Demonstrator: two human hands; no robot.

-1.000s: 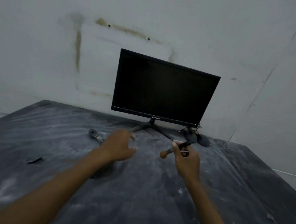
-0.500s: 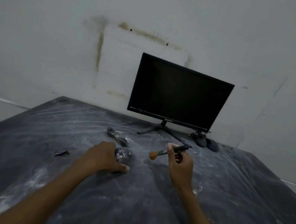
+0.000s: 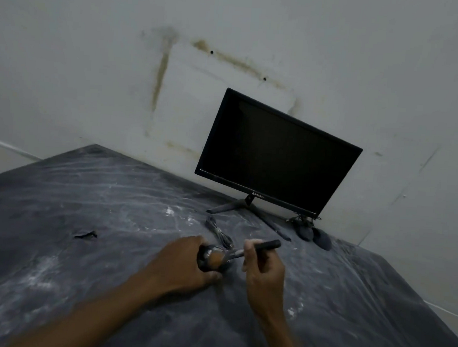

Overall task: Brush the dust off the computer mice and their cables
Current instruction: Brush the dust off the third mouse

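Since half a second ago, the brush (image 3: 247,252) has been brought down from mid-air so that its orange bristle head is laid on the mouse (image 3: 213,258), and the left hand (image 3: 182,267) has been closed further around that mouse. The dusty mouse is gripped by the left hand on the dark table (image 3: 86,205), fingers wrapped over its far side and thumb pressed along its near side. The black brush handle is pinched by the right hand (image 3: 263,274) between thumb and curled fingers, with the handle end pointed up and to the right. The mouse's bundled cable (image 3: 219,233) is seen lying on the table just behind the mouse, running back toward the monitor stand (image 3: 228,207); whether it is touched by the bristles cannot be told, since the picture is dim and soft there.

Much of the mouse body is hidden by the left hand and the bristles. Two more dark mice (image 3: 314,235) are set close together at the back right, just beside the monitor (image 3: 277,155), with a tangle of cable behind them under the screen's lower corner. White dust streaks are spread across the tabletop, and a small dark scrap (image 3: 86,235) is left well apart on the left. A stained white wall (image 3: 161,75) is seen behind the monitor.
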